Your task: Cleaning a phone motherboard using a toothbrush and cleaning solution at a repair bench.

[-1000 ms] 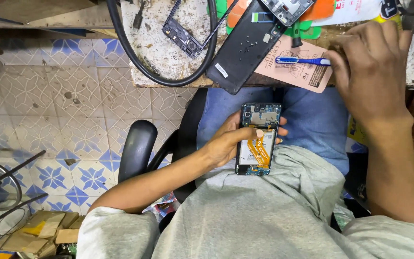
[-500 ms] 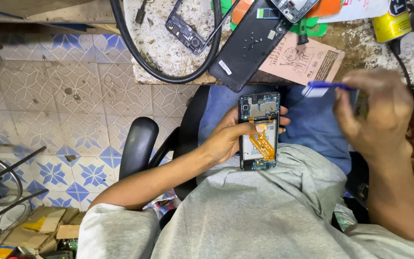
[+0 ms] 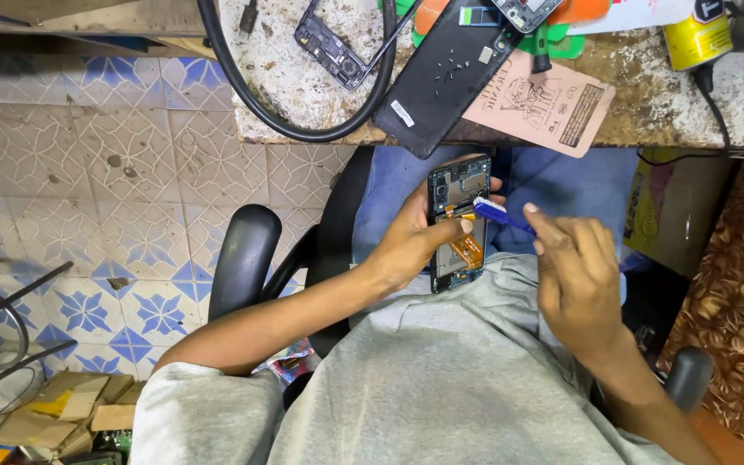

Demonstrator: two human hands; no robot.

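One opened phone [image 3: 456, 226] stands lengthwise, top toward the workbench [image 3: 647, 103].

blue tool [image 3: 499, 213], orange ribbon inside the black phone [image 3: 458, 226], blue-flowered floor tiles [image 3: 88, 310].

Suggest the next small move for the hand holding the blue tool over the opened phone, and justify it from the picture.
Probably lower the blue-handled tool a touch onto the opened black phone's orange flex strip: the right hand holds its tip at the phone's right edge, while the left hand grips the phone steady over the lap.
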